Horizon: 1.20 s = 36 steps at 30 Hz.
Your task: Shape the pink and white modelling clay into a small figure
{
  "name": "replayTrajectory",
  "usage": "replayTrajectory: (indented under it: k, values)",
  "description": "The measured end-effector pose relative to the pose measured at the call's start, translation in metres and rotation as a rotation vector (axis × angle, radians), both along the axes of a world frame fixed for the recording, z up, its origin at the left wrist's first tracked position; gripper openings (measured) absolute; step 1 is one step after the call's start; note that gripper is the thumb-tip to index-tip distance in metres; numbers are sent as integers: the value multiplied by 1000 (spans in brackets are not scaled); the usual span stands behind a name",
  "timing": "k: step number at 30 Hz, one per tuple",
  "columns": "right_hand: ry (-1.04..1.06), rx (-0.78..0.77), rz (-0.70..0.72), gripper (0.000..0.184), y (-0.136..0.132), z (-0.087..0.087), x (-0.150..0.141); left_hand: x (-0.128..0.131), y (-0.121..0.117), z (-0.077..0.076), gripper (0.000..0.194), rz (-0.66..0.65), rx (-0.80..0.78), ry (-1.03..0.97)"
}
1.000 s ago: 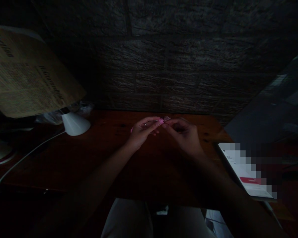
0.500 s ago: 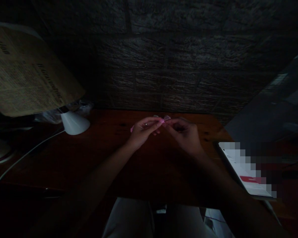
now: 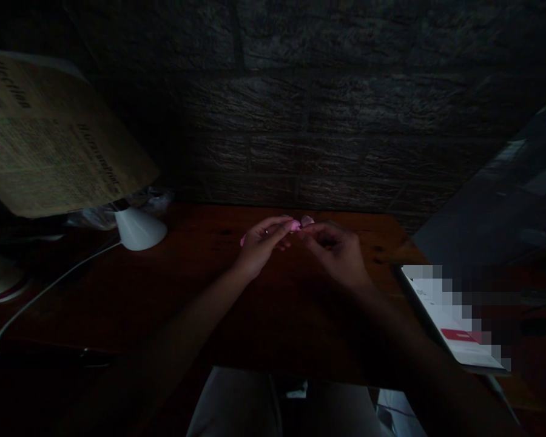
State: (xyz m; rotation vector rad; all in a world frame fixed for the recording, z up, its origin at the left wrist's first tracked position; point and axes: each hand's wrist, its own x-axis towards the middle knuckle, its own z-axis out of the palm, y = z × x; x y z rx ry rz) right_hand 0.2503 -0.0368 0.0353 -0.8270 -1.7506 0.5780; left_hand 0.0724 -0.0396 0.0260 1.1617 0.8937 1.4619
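Over the wooden surface, in front of the dark wall, the left hand and the right hand meet almost fingertip to fingertip. Left hand: fingers grasping, with a pink piece pinched at the tips of thumb and forefinger; a ring is present. Right hand: thumb and forefinger brought together at the right edge of the pink piece. Whether they grip that edge or something thin cannot be told in the poor light.

Just beyond the right fingers shows a small pale piece; any join to the pink piece is unconfirmed. A pink patch is visible at the outer side of the left hand, away from the right fingers; what it belongs to is hidden.

Step in hand, as judged: fine two-handed working of the pink piece, left fingers steadying, right fingers manipulating. The next move appears to call for a light, firm left pinch and small, controlled right fingertip motion.

Well left of the fingers stands a lamp; to their right, nearer the body, lies a lit screen.
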Motion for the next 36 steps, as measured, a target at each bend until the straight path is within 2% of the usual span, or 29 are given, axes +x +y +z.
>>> replayTrajectory:
  k: [16,18,21,26,31,36]
  values:
    - [-31,82,8,8,-2,2,-1,2,-1,-1,34,-26,36,83]
    - [0,38,24,9,-2,2,-1,2,0,-1,34,-26,13,60]
    - [154,-106,56,14,-1,5,-1,0,0,-2,35,-22,-30,18]
    - [393,-361,0,15,4,11,2,-1,1,-2,35,1,-49,5]
    - [522,-435,43,17,9,11,3,-2,1,-2,35,2,-70,-7]
    - [535,-509,107,23,9,11,4,-2,1,0,35,-27,-77,-35]
